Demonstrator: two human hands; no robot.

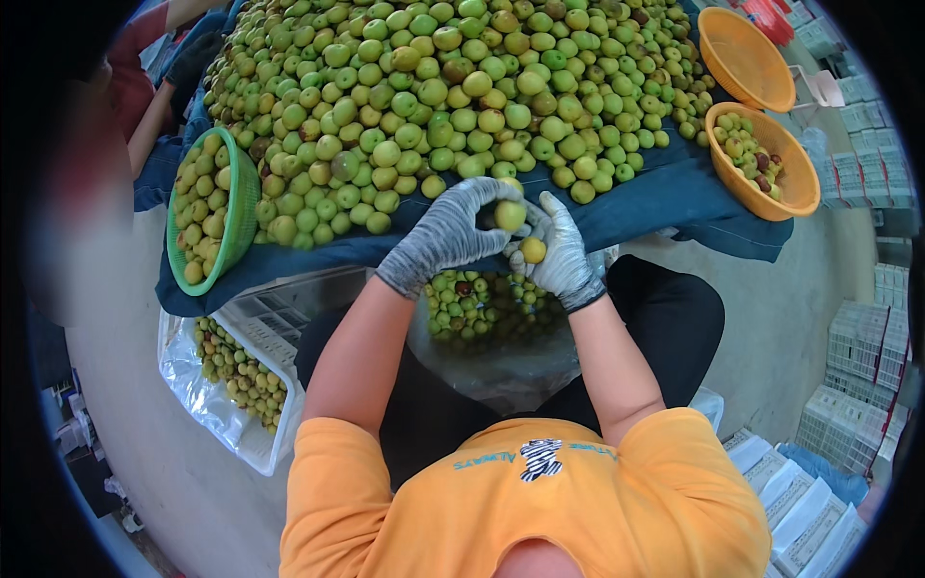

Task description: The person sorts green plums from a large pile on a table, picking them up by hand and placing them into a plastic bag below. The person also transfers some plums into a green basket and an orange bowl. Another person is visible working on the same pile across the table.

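My left hand (455, 224), in a grey striped knit glove, curls around a yellow-green round fruit (510, 216). A second fruit (512, 185) shows just behind it, partly hidden by the fingers. My right hand (562, 249), in a glove with a pale coated palm, grips a yellower fruit (533, 250) near its fingertips. Both hands meet at the front edge of a table draped in dark blue cloth (636, 195). Beyond them spreads a large heap of green and yellowish fruit (433, 94), some with brown patches. Below, between my knees, more fruit lies in a plastic-lined container (498, 368).
A green basket (249, 195) of yellowish fruit tilts at the table's left edge. On the right sit an orange basket (798, 173) with fruit, some reddish-brown, and another orange basket (748, 58). A plastic-lined white crate (271, 441) stands lower left. Another person's gloved hand (194, 61) is upper left.
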